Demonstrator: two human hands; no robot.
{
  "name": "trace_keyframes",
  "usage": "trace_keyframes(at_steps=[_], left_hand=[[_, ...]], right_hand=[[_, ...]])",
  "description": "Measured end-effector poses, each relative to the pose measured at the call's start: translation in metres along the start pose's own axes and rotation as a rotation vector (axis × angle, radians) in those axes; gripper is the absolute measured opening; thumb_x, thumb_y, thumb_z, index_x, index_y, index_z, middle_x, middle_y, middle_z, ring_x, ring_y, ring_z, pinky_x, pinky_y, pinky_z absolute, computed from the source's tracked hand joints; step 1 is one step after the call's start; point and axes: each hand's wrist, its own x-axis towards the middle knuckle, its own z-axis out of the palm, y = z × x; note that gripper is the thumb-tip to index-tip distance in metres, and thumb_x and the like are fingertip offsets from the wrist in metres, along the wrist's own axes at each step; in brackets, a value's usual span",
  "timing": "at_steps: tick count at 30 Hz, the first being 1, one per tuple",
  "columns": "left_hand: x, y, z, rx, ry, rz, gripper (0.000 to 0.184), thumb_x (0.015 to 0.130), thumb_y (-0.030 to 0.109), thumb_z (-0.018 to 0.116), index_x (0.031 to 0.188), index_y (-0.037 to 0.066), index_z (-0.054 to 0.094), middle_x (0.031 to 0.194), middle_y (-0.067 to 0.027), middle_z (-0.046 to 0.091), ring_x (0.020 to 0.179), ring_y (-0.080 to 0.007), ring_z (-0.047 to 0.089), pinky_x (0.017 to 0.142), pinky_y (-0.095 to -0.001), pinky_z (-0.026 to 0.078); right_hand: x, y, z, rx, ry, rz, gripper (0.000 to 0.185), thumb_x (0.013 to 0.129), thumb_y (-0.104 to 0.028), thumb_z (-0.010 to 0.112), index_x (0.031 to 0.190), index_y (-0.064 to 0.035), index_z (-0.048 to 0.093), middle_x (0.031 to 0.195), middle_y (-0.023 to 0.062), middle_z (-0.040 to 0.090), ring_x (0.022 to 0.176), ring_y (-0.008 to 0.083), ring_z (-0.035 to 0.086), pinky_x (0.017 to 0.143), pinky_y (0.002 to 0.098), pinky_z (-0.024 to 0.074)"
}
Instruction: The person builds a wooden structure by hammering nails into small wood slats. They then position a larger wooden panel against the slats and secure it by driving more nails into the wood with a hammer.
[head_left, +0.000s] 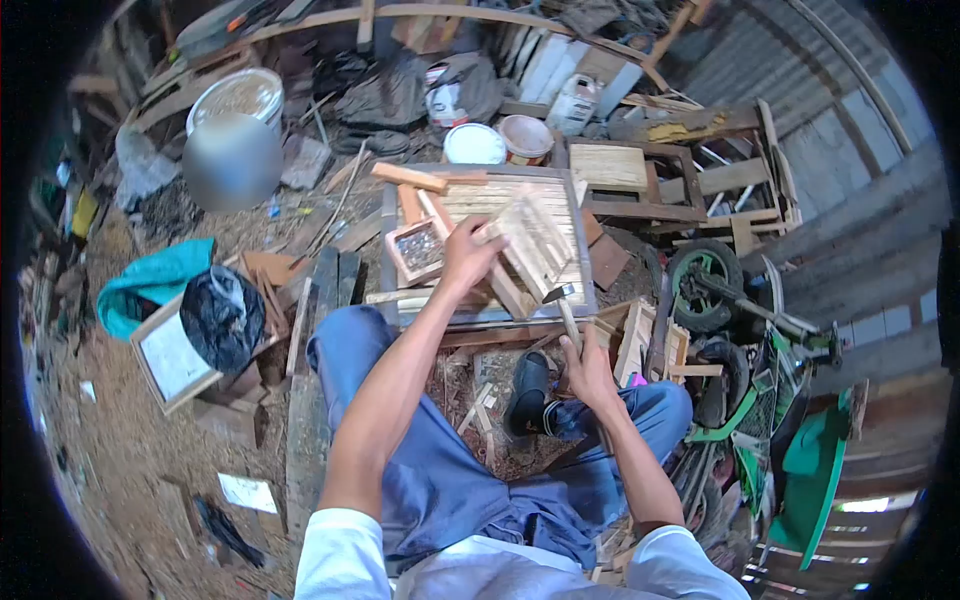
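My left hand [468, 258] is closed on the left edge of a pale slatted wooden piece [535, 235], which is tilted up and slightly blurred. In my right hand [588, 370] is a hammer [562, 300], held by its wooden handle with the dark head close to the lower edge of the slatted piece. Under both lies a low worktable [475, 203] with a slatted top and dark frame. A small wooden box [417, 250] of what look like nails stands left of my left hand. Beneath the slatted piece a wooden block [507, 290] shows partly.
Orange-brown wood strips [410, 178] lie on the table's far left corner. Beyond it stand a white-lidded bucket [474, 145] and a paint tub [525, 138]. A green motorbike [745, 400] is at the right. A black plastic bag [222, 318] lies at the left.
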Motion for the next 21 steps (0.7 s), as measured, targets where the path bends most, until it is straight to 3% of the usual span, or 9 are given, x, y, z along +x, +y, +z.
trace_keyframes(at_steps=[1,2,4,5,6,10,13,16,21], left_hand=[[-0.003,-0.007,0.003,-0.020,0.058,0.029,0.053,0.079,0.024,0.080,0.118,-0.006,0.060,0.110,-0.0223,0.068,0.098,-0.0306,0.068,0.087,-0.0384,0.051],[-0.007,-0.014,0.005,0.068,0.058,0.027,0.054,0.079,0.026,0.079,0.118,-0.005,0.060,0.109,-0.0234,0.068,0.098,-0.0317,0.068,0.087,-0.0391,0.051],[-0.017,-0.014,0.002,0.253,0.065,0.030,0.055,0.081,0.031,0.078,0.118,-0.005,0.059,0.108,-0.0255,0.068,0.097,-0.0340,0.068,0.087,-0.0407,0.051],[-0.025,-0.010,-0.001,0.435,0.025,0.035,0.056,0.084,0.037,0.073,0.118,-0.004,0.058,0.102,-0.0277,0.069,0.096,-0.0405,0.068,0.087,-0.0446,0.051],[-0.031,-0.012,0.000,0.493,0.023,0.048,0.056,0.085,0.038,0.071,0.118,-0.006,0.056,0.099,-0.0294,0.068,0.096,-0.0433,0.067,0.087,-0.0467,0.051],[-0.048,-0.025,0.001,0.666,-0.144,0.019,0.059,0.091,0.038,0.063,0.118,-0.012,0.047,0.086,-0.0336,0.065,0.088,-0.0490,0.065,0.078,-0.0524,0.051],[-0.057,-0.020,0.009,0.788,-0.168,0.059,0.059,0.091,0.045,0.063,0.108,-0.009,0.050,0.081,-0.0304,0.066,0.079,-0.0481,0.066,0.072,-0.0539,0.052],[-0.059,-0.001,0.017,0.955,-0.222,0.078,0.058,0.089,0.046,0.066,0.106,-0.008,0.054,0.086,-0.0281,0.066,0.084,-0.0447,0.066,0.074,-0.0522,0.052],[-0.048,-0.001,0.037,1.100,-0.109,0.402,0.047,0.087,0.037,0.068,0.109,-0.004,0.058,0.114,-0.0252,0.059,0.108,-0.0387,0.056,0.092,-0.0469,0.046]], right_hand=[[-0.001,0.005,0.000,0.038,0.058,0.009,0.029,0.100,-0.027,0.052,0.115,-0.0031,0.045,0.093,0.0305,0.065,0.073,0.0478,0.065,0.060,0.0511,0.0501],[-0.002,0.010,0.002,0.333,-0.078,0.318,0.028,0.102,-0.031,0.051,0.111,-0.0051,0.047,0.087,0.0173,0.063,0.058,0.0283,0.061,0.049,0.0378,0.0467],[-0.005,0.004,0.000,0.811,-0.030,0.498,0.027,0.103,-0.033,0.050,0.108,-0.0065,0.046,0.078,0.0086,0.055,0.053,0.0184,0.052,0.045,0.0321,0.0415],[-0.006,-0.002,0.001,1.058,-0.011,0.577,0.027,0.103,-0.033,0.050,0.107,-0.0072,0.046,0.074,0.0043,0.051,0.050,0.0135,0.047,0.042,0.0293,0.0390],[-0.005,-0.009,0.002,1.084,0.060,0.600,0.025,0.103,-0.033,0.050,0.105,-0.0091,0.044,0.070,-0.0013,0.041,0.047,0.0076,0.038,0.040,0.0243,0.0327],[-0.007,0.004,0.008,1.180,0.035,0.660,0.022,0.102,-0.027,0.054,0.106,-0.0089,0.042,0.074,0.0013,0.045,0.049,0.0080,0.040,0.040,0.0270,0.0376],[-0.011,0.001,0.007,1.304,0.080,0.539,0.022,0.101,-0.025,0.054,0.108,-0.0084,0.041,0.074,0.0019,0.045,0.049,0.0087,0.041,0.041,0.0285,0.0416],[-0.010,0.008,0.005,1.273,0.081,0.537,0.021,0.102,-0.024,0.050,0.113,-0.0071,0.045,0.075,0.0021,0.046,0.050,0.0093,0.044,0.042,0.0290,0.0438],[-0.019,0.026,0.004,1.451,0.011,0.578,0.031,0.106,-0.033,0.041,0.123,-0.0087,0.047,0.076,0.0018,0.046,0.053,0.0080,0.040,0.046,0.0236,0.0396]])
